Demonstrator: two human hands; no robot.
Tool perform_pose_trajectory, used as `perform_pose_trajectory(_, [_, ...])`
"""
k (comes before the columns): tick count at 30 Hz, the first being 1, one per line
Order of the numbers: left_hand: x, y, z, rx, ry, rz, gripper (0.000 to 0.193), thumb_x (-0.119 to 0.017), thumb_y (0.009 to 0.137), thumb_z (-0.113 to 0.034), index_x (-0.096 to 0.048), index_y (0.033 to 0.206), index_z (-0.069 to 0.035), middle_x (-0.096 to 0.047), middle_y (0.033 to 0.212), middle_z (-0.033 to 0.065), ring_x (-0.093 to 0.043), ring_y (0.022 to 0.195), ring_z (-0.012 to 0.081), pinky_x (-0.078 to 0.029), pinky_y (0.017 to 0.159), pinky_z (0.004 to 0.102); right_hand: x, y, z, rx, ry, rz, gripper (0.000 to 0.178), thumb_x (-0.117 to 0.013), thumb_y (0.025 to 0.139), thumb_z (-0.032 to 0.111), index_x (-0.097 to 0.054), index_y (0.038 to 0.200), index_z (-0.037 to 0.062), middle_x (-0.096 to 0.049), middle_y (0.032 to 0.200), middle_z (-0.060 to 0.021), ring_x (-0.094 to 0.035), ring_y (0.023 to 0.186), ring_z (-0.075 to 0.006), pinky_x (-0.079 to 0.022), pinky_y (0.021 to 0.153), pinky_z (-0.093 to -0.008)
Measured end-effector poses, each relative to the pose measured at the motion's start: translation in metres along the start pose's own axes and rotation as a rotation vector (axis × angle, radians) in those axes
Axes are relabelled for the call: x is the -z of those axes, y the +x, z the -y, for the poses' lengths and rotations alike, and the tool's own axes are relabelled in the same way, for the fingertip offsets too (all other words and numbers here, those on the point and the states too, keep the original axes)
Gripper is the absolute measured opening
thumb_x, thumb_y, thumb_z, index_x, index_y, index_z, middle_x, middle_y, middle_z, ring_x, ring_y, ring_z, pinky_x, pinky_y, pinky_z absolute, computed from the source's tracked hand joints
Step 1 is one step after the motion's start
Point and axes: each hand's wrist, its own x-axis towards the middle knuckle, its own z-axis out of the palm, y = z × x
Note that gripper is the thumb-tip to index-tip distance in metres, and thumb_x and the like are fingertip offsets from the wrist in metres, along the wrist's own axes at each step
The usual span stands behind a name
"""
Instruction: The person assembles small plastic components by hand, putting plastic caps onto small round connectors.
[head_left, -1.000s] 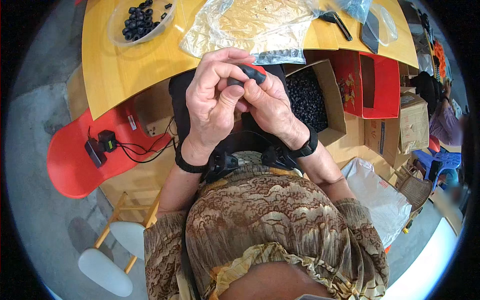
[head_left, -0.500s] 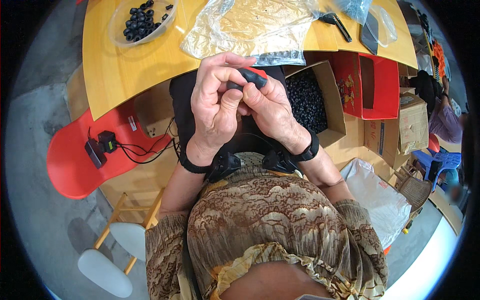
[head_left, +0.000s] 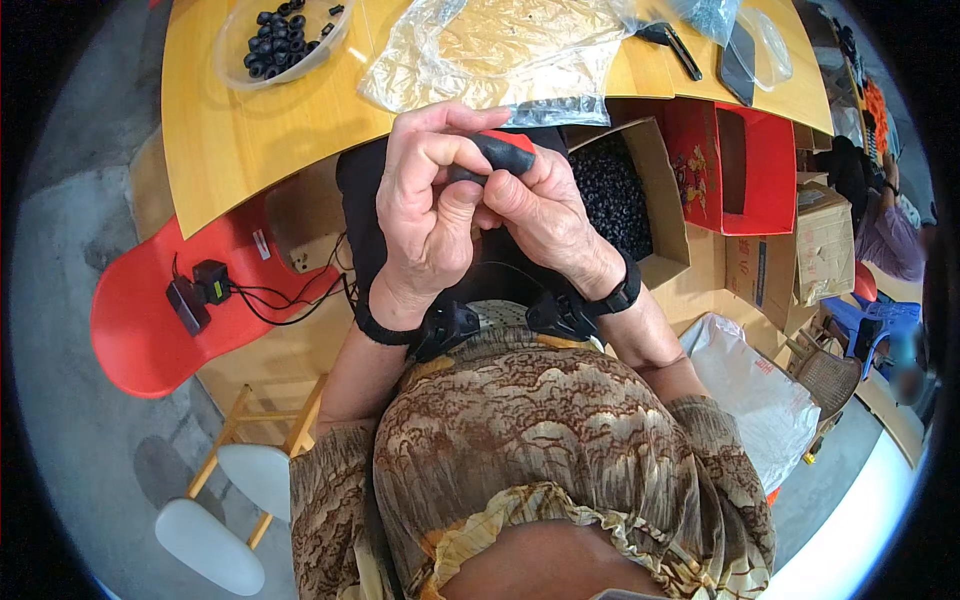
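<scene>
Over the table's near edge, both my hands hold a small black-and-red piece (head_left: pixel 504 153) with a smooth, rounded body. Its exact kind is not clear. My left hand (head_left: pixel 425 205) has bent fingers at its left end, with the thumb and index finger close together. My right hand (head_left: pixel 548 215) pinches its right part from below with the thumb and fingers. My fingers hide much of the piece's underside, so anything small between the fingertips cannot be made out. A crumpled clear plastic bag (head_left: pixel 490 60) lies on the table just beyond my hands.
A clear round tub (head_left: pixel 235 70) of black ring-like parts stands at the far left of the yellow table (head_left: pixel 260 150). A black cutter (head_left: pixel 680 50) and a phone (head_left: pixel 738 65) lie at right. Below are a carton (head_left: pixel 665 210) of small black parts, a red box (head_left: pixel 745 170) and a red chair (head_left: pixel 140 320).
The black-and-red piece has turned slightly between my fingers, and a little more of it shows. Both hands stay in almost the same place.
</scene>
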Motion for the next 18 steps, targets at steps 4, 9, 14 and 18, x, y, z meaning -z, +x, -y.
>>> perform_pose_trajectory(4, [-0.001,0.003,-0.008,0.059,-0.025,0.015,0.019,-0.052,0.088,-0.02,-0.052,0.087,0.0,-0.047,0.109,0.0137,-0.058,0.088,0.0178,-0.049,0.064,0.0236,0.005,0.001,0.003,-0.092,-0.004,0.001,0.026,-0.053,0.089,0.028,-0.06,0.092,0.0025,-0.048,0.066,0.0047,-0.039,0.056,-0.003,-0.031,0.048,-0.0166])
perform_pose_trajectory(9, [-0.008,0.007,-0.015,0.213,-0.14,-0.002,0.021,-0.056,0.085,-0.017,-0.052,0.097,0.0,-0.049,0.109,0.0124,-0.055,0.08,0.0161,-0.047,0.067,0.0244,0.004,0.002,0.003,-0.034,0.073,-0.042,0.027,-0.053,0.089,0.029,-0.058,0.085,0.0022,-0.048,0.064,0.0041,-0.038,0.055,-0.0034,-0.03,0.048,-0.0169])
perform_pose_trajectory(14, [-0.018,0.023,-0.017,-0.11,0.159,0.029,0.031,-0.067,0.076,-0.022,-0.057,0.094,0.001,-0.054,0.091,0.0126,-0.055,0.074,0.0216,-0.044,0.065,0.0274,-0.001,0.0,0.017,0.091,-0.182,-0.015,0.028,-0.051,0.09,0.032,-0.056,0.087,0.0044,-0.05,0.074,0.0025,-0.046,0.065,-0.007,-0.039,0.056,-0.0225])
perform_pose_trajectory(18, [-0.035,0.026,-0.016,-0.149,0.221,-0.085,0.021,-0.065,0.071,-0.01,-0.058,0.087,0.001,-0.054,0.082,0.0127,-0.055,0.072,0.0205,-0.044,0.063,0.027,0.01,-0.006,0.018,0.23,-0.436,-0.02,0.021,-0.051,0.089,0.028,-0.055,0.089,0.0074,-0.054,0.08,-0.0038,-0.053,0.071,-0.0145,-0.043,0.062,-0.026])
